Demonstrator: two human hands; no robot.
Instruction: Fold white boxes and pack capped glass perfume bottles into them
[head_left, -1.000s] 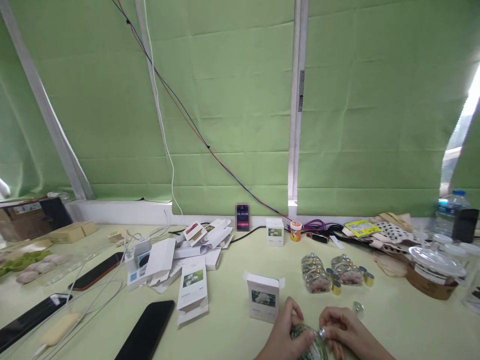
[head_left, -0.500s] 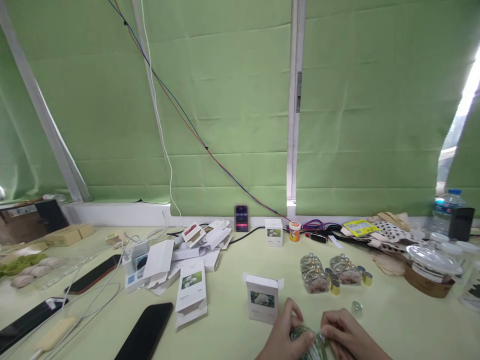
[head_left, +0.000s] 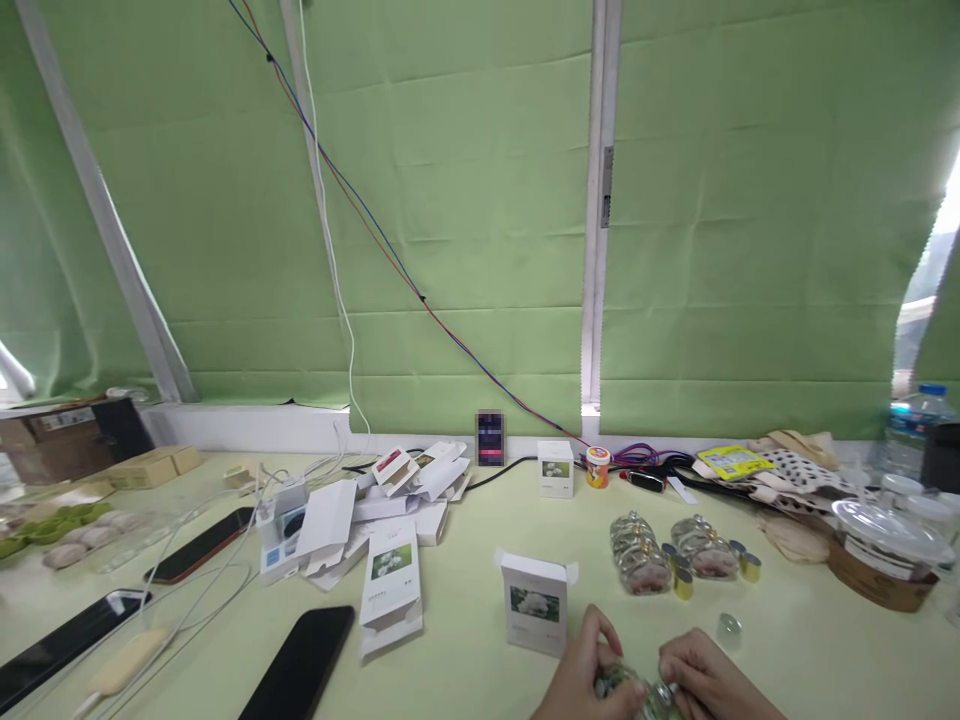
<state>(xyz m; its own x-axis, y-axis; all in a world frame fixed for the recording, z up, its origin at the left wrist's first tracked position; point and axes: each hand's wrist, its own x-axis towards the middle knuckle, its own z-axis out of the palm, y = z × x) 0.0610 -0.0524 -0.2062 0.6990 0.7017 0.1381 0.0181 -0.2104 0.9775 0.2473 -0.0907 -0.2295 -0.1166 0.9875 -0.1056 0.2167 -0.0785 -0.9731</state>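
Low in the view, my left hand [head_left: 589,675] is wrapped round a small clear glass bottle [head_left: 616,682] with green inside its outline. My right hand [head_left: 705,675] is closed in a pinch at the bottle's silvery neck end; what exactly lies between its fingertips is hidden. Just beyond my left hand stands an open white box [head_left: 535,610] with a flower picture, its flaps spread. Past my right hand lies a clear round cap [head_left: 729,629]. Farther back are two rows of similar glass bottles [head_left: 641,560] with gold caps [head_left: 682,583] beside them.
Flattened white boxes [head_left: 390,575] are heaped left of centre, with a black phone [head_left: 300,665] nearer me. A closed white box [head_left: 555,470] and an orange tub [head_left: 597,467] stand at the back. To the right is a clear-lidded bowl [head_left: 885,560]. Cables [head_left: 202,640] run across the left.
The view has shifted, so everything sits slightly farther right. Both hands stay at the bottle, which appears slightly lower in the view.
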